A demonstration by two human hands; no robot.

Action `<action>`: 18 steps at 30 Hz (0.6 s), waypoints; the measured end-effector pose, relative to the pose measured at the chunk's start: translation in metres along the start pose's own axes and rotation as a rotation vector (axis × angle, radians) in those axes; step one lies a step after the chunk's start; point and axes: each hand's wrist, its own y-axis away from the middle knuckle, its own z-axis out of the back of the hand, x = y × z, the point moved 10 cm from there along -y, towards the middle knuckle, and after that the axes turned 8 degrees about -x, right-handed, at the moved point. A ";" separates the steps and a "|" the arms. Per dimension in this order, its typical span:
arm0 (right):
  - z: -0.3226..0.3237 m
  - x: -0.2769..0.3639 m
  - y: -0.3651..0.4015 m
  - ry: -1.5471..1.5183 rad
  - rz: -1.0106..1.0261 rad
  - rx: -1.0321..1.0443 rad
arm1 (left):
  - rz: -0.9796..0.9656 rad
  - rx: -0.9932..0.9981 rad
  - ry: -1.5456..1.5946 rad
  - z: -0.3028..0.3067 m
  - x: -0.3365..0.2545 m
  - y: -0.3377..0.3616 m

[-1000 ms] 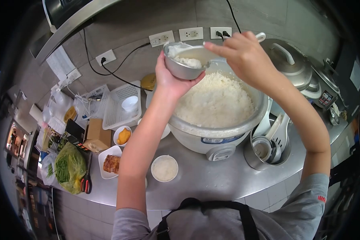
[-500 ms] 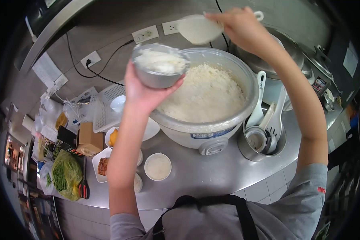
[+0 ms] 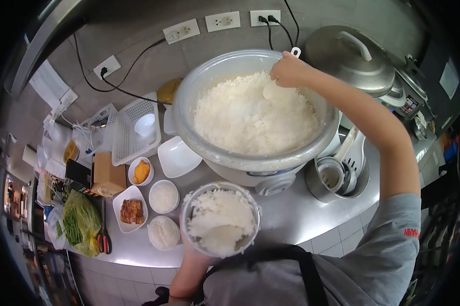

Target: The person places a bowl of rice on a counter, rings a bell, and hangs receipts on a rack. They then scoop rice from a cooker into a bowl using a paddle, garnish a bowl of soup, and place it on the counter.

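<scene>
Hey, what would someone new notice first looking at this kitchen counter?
The huge rice cooker pot, heaped with white rice, fills the middle of the steel counter, and the right hand holds a white paddle in its far side. Close to the body, the left hand holds a metal bowl piled with rice. Small dishes sit at the left.

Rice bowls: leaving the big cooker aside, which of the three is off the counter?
The metal bowl, held up by the left hand. The far white bowl and the near white bowl sit on the counter.
</scene>
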 end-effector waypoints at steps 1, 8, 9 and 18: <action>0.000 0.002 0.002 -0.007 0.002 0.007 | -0.094 -0.161 -0.284 0.022 -0.004 -0.003; 0.017 0.006 0.023 -0.298 -0.019 0.071 | -0.108 -0.192 0.238 -0.004 0.002 -0.016; 0.022 0.009 0.027 -0.360 -0.015 0.048 | -0.103 -0.191 0.238 -0.003 0.003 -0.018; 0.032 0.023 0.058 -0.485 -0.142 0.093 | -0.041 -0.162 0.268 0.001 0.014 -0.018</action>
